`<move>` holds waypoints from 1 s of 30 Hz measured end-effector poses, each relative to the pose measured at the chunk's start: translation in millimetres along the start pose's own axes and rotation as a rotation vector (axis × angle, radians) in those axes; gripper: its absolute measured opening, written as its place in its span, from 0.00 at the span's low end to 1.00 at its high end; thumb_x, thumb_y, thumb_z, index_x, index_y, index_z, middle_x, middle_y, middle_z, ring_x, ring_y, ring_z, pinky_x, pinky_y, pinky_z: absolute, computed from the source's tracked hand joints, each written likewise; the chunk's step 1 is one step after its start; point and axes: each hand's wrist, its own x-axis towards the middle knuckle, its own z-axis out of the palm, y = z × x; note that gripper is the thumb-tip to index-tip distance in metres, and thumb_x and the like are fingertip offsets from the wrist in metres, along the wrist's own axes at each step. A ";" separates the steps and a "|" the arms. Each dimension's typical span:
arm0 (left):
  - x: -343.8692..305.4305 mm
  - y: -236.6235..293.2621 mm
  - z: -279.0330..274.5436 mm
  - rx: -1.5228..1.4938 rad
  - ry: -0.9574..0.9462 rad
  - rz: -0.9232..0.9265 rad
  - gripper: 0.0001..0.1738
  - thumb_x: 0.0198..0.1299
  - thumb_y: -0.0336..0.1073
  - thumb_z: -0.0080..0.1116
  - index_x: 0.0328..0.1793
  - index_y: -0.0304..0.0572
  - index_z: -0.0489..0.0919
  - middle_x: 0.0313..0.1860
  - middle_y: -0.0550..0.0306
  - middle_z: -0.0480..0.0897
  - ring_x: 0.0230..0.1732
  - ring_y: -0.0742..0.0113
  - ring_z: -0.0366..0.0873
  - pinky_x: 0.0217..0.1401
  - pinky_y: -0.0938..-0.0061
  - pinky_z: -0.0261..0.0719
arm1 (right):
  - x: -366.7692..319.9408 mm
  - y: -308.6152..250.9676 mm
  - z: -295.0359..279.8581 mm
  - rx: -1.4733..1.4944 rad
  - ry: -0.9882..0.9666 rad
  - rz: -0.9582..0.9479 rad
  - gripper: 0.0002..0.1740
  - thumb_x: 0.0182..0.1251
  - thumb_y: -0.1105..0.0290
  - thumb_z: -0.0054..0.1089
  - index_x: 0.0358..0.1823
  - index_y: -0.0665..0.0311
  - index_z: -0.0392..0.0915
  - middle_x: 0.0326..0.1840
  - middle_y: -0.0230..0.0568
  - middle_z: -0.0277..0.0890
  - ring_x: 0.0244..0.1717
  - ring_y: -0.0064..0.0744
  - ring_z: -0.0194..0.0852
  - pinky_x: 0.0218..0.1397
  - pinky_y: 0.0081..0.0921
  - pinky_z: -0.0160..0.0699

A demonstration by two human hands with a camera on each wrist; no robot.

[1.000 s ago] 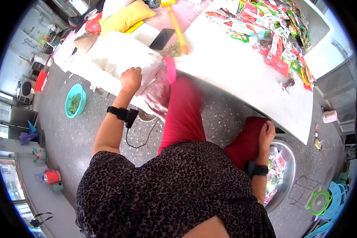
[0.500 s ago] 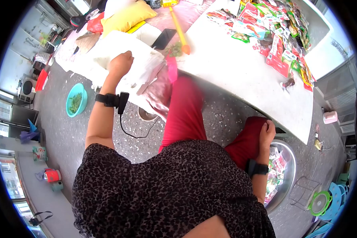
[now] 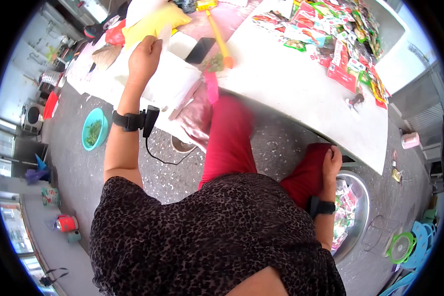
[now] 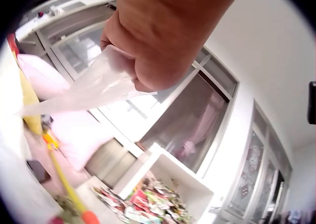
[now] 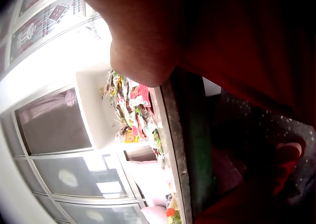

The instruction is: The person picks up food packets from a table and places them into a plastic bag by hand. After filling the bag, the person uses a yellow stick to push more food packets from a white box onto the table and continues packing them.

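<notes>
My left hand (image 3: pixel 145 58) is raised over the left part of the table, pinching a thin translucent plastic sheet or bag (image 4: pixel 91 86). In the left wrist view the film stretches down from the fingers toward the lower left. Below the hand lies a white stack of the same thin material (image 3: pixel 175 81). My right hand (image 3: pixel 332 164) rests on the right knee (image 3: pixel 311 165), beside the table edge, holding nothing. In the right wrist view its fingers are mostly hidden behind the wrist and in shadow.
Colourful food packets (image 3: pixel 343 54) are heaped at the white table's (image 3: pixel 301 93) far right. A yellow-handled tool (image 3: pixel 219 39) and a black phone (image 3: pixel 200 51) lie beyond the stack. A metal basin (image 3: pixel 362 197) with packets stands right; a turquoise basin (image 3: pixel 103 133) with greens sits on the floor left.
My left hand has moved forward and up from above the white stack, and translucent film now shows at its fingers. The right hand stays on the knee.
</notes>
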 end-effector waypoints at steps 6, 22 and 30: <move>-3.8 97.3 44.2 -0.731 -0.337 0.258 0.07 0.54 0.34 0.49 0.30 0.39 0.72 0.24 0.61 0.72 0.28 0.76 0.67 0.34 0.82 0.66 | 12.9 -32.2 -13.2 0.167 0.003 0.089 0.08 0.52 0.73 0.50 0.34 0.69 0.71 0.32 0.47 0.71 0.33 0.38 0.70 0.39 0.27 0.68; -45.9 230.5 120.1 -1.794 -1.174 -0.381 0.08 0.57 0.35 0.46 0.37 0.38 0.67 0.35 0.53 0.74 0.35 0.65 0.75 0.40 0.69 0.75 | 47.1 -61.4 -10.0 2.063 -0.323 0.840 0.24 0.60 0.52 0.39 0.49 0.62 0.63 0.44 0.40 0.66 0.43 0.34 0.65 0.40 0.30 0.71; -62.9 190.9 194.9 -1.526 -1.003 -0.714 0.06 0.56 0.34 0.46 0.32 0.40 0.67 0.30 0.56 0.73 0.31 0.67 0.73 0.38 0.70 0.76 | 75.7 -64.1 -6.1 1.578 -0.450 0.793 0.14 0.58 0.62 0.47 0.40 0.63 0.68 0.32 0.39 0.70 0.32 0.33 0.70 0.30 0.25 0.71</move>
